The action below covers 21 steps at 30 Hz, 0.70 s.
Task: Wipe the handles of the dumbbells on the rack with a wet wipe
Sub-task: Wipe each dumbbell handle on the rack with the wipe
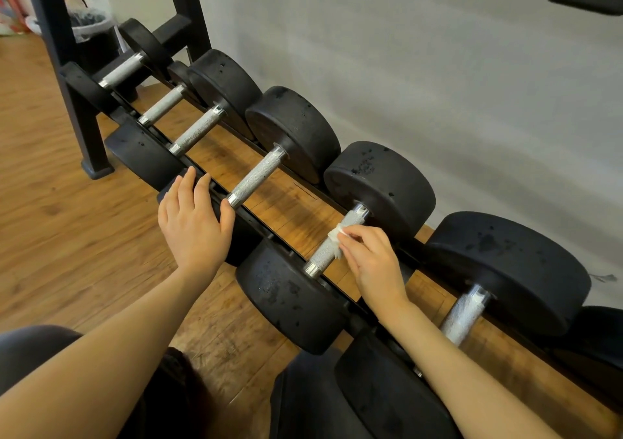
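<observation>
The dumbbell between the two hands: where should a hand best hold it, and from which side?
Probably the knurled steel handle, taken from above. It lies bare between the black heads, which are too wide to grip, and the rack leaves open space beneath it for the fingers.

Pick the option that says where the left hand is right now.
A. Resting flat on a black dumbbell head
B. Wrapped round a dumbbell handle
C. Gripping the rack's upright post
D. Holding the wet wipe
A: the left hand lies with straight fingers on a black dumbbell head, while the right hand presses the wet wipe to a handle.
</observation>
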{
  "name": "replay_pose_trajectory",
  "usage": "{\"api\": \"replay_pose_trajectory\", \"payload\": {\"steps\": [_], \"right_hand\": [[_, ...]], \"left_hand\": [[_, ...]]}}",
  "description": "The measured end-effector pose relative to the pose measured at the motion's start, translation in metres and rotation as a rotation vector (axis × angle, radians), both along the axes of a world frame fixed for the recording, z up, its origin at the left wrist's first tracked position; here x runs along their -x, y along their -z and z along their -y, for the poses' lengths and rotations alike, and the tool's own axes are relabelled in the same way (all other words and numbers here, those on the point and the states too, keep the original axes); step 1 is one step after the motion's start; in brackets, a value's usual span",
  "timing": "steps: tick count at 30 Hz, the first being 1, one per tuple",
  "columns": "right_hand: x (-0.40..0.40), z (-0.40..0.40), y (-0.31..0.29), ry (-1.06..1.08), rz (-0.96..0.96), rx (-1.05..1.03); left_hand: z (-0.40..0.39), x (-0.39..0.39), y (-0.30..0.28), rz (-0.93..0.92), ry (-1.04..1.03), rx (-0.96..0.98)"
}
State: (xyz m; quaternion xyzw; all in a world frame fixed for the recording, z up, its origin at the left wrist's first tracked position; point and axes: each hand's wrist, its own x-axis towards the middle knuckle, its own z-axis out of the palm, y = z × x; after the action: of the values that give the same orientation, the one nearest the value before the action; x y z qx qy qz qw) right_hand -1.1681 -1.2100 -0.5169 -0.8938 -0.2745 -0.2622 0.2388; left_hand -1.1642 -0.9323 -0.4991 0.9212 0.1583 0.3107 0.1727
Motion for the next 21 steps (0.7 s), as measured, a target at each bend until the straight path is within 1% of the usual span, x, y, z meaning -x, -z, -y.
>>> {"api": "replay_pose_trajectory", "payload": {"steps": [3, 5, 8, 13, 16, 21], "right_hand": [[-0.003, 0.002, -0.001, 0.041, -0.021, -0.035], [-0.002, -0.001, 0.005, 0.016, -0.038, -0.061], [-0.003, -0.003, 0.009, -0.003, -0.086, -0.155], [-0.006, 0.006, 0.002, 0.037, -0.038, -0.078], [0.000, 0.002, 0.006, -0.050, 0.008, 0.005], [0.001, 0.001, 0.002, -0.033, 0.010, -0.040]], "left_hand": [[0.000, -0.001, 0.001, 0.002, -0.007, -0.001], [0.000, -0.001, 0.001, 0.005, -0.009, 0.000], [0.000, -0.002, 0.001, 0.009, -0.019, 0.000], [0.000, -0.001, 0.001, 0.008, -0.017, 0.001], [0.000, -0.001, 0.001, 0.009, -0.014, -0.005], [0.001, -0.002, 0.000, 0.014, -0.011, 0.005]]}}
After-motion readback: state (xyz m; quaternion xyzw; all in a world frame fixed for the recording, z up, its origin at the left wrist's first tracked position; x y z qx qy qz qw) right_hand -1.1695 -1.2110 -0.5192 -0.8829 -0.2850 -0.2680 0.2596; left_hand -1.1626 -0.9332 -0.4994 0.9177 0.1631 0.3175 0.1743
